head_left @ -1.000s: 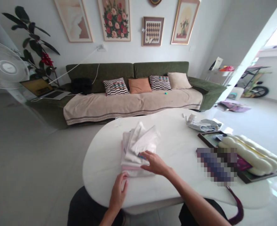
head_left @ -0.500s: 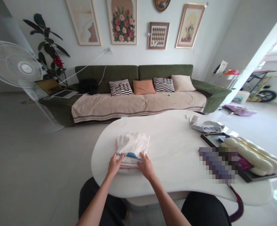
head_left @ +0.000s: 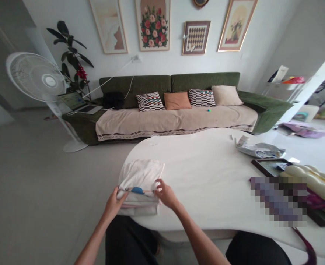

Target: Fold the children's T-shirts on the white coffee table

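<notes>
A stack of folded clothes [head_left: 140,210], white with some pink edges, lies near the left end of the white table. On top is a folded white garment [head_left: 143,173] with a blue patch at its near edge. My left hand [head_left: 115,202] is closed on that garment's near left corner, thumb above and fingers round the edge. At the near right corner is my right hand [head_left: 166,193], its fingers bent and apart. Whether its fingertips touch the cloth is hard to see.
On the right of the white table [head_left: 201,176] lie a crumpled plastic bag [head_left: 259,150], a dark-framed tray [head_left: 267,166], a puffy cream object [head_left: 308,176] and a blurred-out purple item. Behind stands a green sofa [head_left: 203,81] with cushions. A white fan [head_left: 38,77] is at the left.
The view has shifted, so the room sits further right while the clothes appear lower and further left, nearer the table's edge. My right hand's fingers have loosened from the garment's edge.
</notes>
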Available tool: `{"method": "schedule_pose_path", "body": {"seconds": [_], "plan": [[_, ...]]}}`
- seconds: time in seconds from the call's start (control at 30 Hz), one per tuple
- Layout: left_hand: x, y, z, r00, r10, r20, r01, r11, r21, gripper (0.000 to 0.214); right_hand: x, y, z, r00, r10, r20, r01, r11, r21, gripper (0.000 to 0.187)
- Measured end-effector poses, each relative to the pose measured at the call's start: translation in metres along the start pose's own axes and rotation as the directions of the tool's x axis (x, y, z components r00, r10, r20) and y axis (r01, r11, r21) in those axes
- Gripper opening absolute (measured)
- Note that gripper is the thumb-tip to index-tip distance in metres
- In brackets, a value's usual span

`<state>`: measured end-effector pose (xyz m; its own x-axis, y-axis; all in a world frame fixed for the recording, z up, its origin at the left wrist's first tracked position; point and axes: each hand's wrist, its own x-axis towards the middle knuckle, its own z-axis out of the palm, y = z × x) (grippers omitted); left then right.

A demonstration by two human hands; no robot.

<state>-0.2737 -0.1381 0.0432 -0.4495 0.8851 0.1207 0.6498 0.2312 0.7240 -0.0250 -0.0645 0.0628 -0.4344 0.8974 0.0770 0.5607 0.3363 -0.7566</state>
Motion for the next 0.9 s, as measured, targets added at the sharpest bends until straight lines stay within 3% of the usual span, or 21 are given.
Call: {"method": "schedule_pose_path", "body": {"seconds": [0.07, 0.17, 0.37, 0.47, 0.53, 0.57, 0.6, 0.67, 0.73, 0.8, 0.9], "plan": [[-0.005, 0.005, 0.001, 0.993, 0.110, -0.044, -0.110, 0.994, 0.013, 0.062, 0.027, 0.004, -0.015, 0.991, 0.103, -0.080, -0.107, 0.993, -0.042, 0.040], [-0.015, 0.016, 0.012, 0.967, 0.254, -0.001, -0.251, 0.957, 0.143, 0.074, 0.063, 0.008, -0.032, 0.983, 0.127, -0.135, -0.140, 0.986, -0.095, 0.045], [-0.025, 0.018, 0.027, 0.986, 0.167, 0.028, -0.165, 0.917, 0.364, 0.076, 0.087, -0.006, -0.036, 0.987, 0.141, -0.076, -0.154, 0.970, -0.189, 0.032], [-0.016, 0.028, 0.016, 0.995, 0.050, 0.082, -0.081, 0.893, 0.442, 0.075, 0.087, -0.026, -0.037, 0.991, 0.092, -0.094, -0.111, 0.967, -0.230, 0.027], [-0.001, 0.047, 0.003, 0.990, 0.125, 0.067, -0.142, 0.874, 0.465, 0.072, 0.084, -0.043, -0.040, 0.996, 0.001, -0.084, -0.022, 0.969, -0.247, 0.027], [0.009, 0.059, -0.004, 0.969, 0.239, 0.058, -0.239, 0.860, 0.451, 0.070, 0.081, -0.052, -0.042, 0.996, -0.054, -0.066, 0.036, 0.968, -0.250, 0.028], [0.020, 0.073, -0.010, 0.920, 0.386, 0.061, -0.375, 0.827, 0.418, 0.067, 0.078, -0.061, -0.045, 0.994, -0.106, -0.043, 0.092, 0.964, -0.249, 0.028], [0.042, 0.101, -0.022, 0.790, 0.601, 0.123, -0.603, 0.723, 0.337, 0.058, 0.067, -0.078, -0.053, 0.972, -0.236, 0.006, 0.232, 0.949, -0.214, 0.029], [0.058, 0.125, -0.030, 0.726, 0.646, 0.235, -0.687, 0.667, 0.289, 0.040, 0.051, -0.089, -0.068, 0.921, -0.390, -0.003, 0.386, 0.913, -0.131, 0.031], [0.065, 0.144, -0.037, 0.705, 0.619, 0.345, -0.707, 0.653, 0.274, 0.026, 0.034, -0.090, -0.089, 0.868, -0.487, -0.101, 0.484, 0.874, -0.048, 0.033], [0.063, 0.167, -0.043, 0.669, 0.633, 0.390, -0.739, 0.624, 0.255, 0.025, 0.010, -0.073, -0.129, 0.866, -0.423, -0.268, 0.430, 0.902, -0.034, 0.041]]}}
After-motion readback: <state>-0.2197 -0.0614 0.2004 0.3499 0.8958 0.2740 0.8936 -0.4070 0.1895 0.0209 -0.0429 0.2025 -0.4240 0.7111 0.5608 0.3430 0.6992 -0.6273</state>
